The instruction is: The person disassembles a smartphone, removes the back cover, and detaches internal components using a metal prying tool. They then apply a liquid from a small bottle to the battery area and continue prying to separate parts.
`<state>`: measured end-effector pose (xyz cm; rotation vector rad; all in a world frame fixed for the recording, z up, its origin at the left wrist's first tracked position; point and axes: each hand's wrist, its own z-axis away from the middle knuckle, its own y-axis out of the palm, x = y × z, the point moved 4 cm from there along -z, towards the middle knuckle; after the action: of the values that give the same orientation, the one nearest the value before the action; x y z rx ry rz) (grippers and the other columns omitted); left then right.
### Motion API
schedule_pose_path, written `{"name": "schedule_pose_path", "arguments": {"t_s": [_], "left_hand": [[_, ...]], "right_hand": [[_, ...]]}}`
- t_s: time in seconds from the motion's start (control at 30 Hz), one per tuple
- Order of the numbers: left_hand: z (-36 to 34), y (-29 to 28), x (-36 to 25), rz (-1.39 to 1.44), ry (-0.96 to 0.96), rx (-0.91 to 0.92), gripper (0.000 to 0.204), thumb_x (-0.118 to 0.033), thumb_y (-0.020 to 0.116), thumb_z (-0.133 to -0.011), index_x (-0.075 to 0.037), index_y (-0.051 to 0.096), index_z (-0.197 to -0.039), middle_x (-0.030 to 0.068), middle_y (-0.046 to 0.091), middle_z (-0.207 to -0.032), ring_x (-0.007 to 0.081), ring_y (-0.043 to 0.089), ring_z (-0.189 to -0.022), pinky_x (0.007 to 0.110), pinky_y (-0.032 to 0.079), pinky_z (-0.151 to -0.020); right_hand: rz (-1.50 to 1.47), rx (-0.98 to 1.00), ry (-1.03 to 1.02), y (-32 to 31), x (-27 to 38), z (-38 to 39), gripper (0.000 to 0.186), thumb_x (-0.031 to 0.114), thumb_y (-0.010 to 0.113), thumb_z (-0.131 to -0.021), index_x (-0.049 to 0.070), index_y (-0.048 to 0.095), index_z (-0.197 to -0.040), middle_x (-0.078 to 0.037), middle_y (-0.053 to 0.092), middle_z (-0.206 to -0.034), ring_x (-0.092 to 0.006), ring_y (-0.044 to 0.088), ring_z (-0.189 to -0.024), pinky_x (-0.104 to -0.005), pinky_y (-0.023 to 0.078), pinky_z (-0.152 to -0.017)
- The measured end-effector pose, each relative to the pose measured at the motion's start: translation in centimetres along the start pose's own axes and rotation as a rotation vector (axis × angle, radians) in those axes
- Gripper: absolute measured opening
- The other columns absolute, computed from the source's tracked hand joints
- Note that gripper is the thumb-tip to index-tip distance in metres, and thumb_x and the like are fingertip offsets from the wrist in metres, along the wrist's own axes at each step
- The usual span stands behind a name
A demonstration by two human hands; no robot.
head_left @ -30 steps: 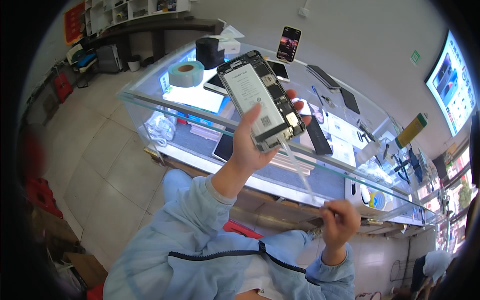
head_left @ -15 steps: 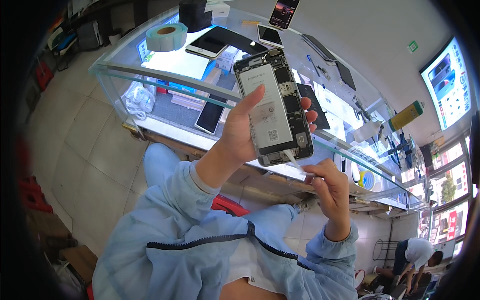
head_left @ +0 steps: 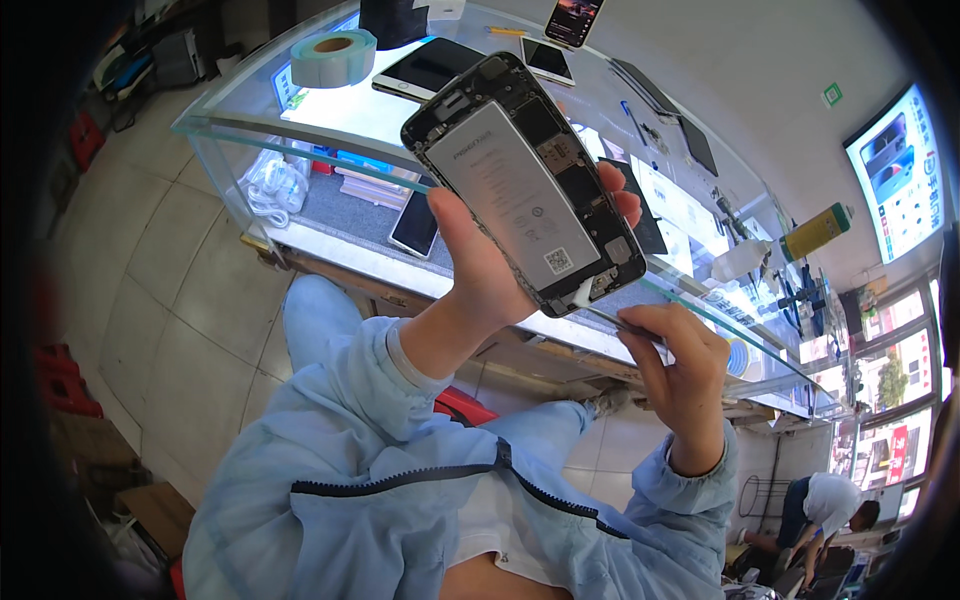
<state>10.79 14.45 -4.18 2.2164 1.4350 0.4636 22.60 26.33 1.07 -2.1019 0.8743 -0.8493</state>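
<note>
My left hand [head_left: 482,265] grips an opened phone [head_left: 615,240] with its back off, thumb along one long edge and fingertips curled over the other. A grey-white battery [head_left: 520,190] fills much of the frame, with dark circuit parts beside it. At the phone's lower end, a small white strip [head_left: 583,293] sticks out past the battery. My right hand [head_left: 680,350] pinches slim metal tweezers [head_left: 607,315], whose tip reaches the strip. Whether the tips are closed on it is too small to tell.
Behind the phone is a glass counter [head_left: 300,137] bearing a label roll [head_left: 333,60], a white-fronted phone [head_left: 425,68], another white phone [head_left: 547,60] and a propped phone [head_left: 573,22]. A yellow-green bottle [head_left: 817,232] stands to the right. Another person [head_left: 830,503] bends over at lower right.
The phone has tilted, its top swinging left, and my left thumb has shifted from the battery to the edge. My right hand has moved slightly right and up; the white strip looks shorter.
</note>
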Motion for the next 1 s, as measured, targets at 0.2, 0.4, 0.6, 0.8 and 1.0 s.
{"name": "schedule_pose_path", "arguments": {"t_s": [0.2, 0.4, 0.6, 0.8, 1.0], "left_hand": [[-0.2, 0.6, -0.4, -0.135, 0.041, -0.028, 0.102, -0.084, 0.049, -0.065, -0.020, 0.028, -0.141, 0.0181, 0.049, -0.128, 0.0346, 0.050, -0.118, 0.050, 0.040, -0.102], [-0.1, 1.0, -0.5, -0.094, 0.019, -0.052, 0.101, -0.083, 0.049, -0.067, -0.019, 0.027, -0.142, 0.0184, 0.048, -0.128, 0.0355, 0.049, -0.119, 0.050, 0.039, -0.102], [0.0, 0.9, -0.6, -0.092, 0.011, -0.048, 0.100, -0.082, 0.049, -0.068, -0.019, 0.028, -0.141, 0.0187, 0.049, -0.128, 0.0353, 0.050, -0.118, 0.050, 0.040, -0.102], [-0.2, 0.9, -0.8, -0.207, 0.061, 0.009, 0.104, -0.084, 0.048, -0.065, -0.017, 0.026, -0.141, 0.0180, 0.048, -0.129, 0.0333, 0.051, -0.118, 0.049, 0.040, -0.102], [-0.4, 1.6, -0.7, -0.259, 0.134, -0.049, 0.105, -0.084, 0.048, -0.066, -0.012, 0.028, -0.140, 0.0171, 0.049, -0.126, 0.0303, 0.052, -0.115, 0.047, 0.043, -0.099]], "right_hand": [[-0.094, 0.016, 0.166, 0.6, -0.4, -0.2, 0.013, 0.000, 0.067, -0.078, 0.000, 0.062, -0.091, -0.010, 0.056, -0.072, -0.0228, 0.056, -0.062, -0.0307, 0.046, -0.059], [-0.169, 0.016, 0.152, 1.7, -1.4, -0.1, 0.010, 0.001, 0.066, -0.080, -0.001, 0.062, -0.089, -0.009, 0.057, -0.072, -0.0204, 0.058, -0.063, -0.0286, 0.045, -0.059], [-0.426, -0.067, 0.352, 2.4, -2.3, 0.6, 0.012, 0.001, 0.067, -0.079, 0.000, 0.061, -0.089, -0.010, 0.061, -0.079, -0.0196, 0.060, -0.066, -0.0270, 0.046, -0.059], [-0.124, -0.146, 0.155, 2.0, -0.9, -0.2, 0.016, -0.005, 0.068, -0.077, -0.001, 0.059, -0.090, -0.009, 0.061, -0.080, -0.0144, 0.059, -0.064, -0.0238, 0.045, -0.056], [-0.468, -0.124, 0.290, 3.5, -2.7, 0.7, 0.010, 0.000, 0.061, -0.085, -0.001, 0.059, -0.094, -0.008, 0.060, -0.075, -0.0126, 0.060, -0.065, -0.0261, 0.046, -0.057]]}}
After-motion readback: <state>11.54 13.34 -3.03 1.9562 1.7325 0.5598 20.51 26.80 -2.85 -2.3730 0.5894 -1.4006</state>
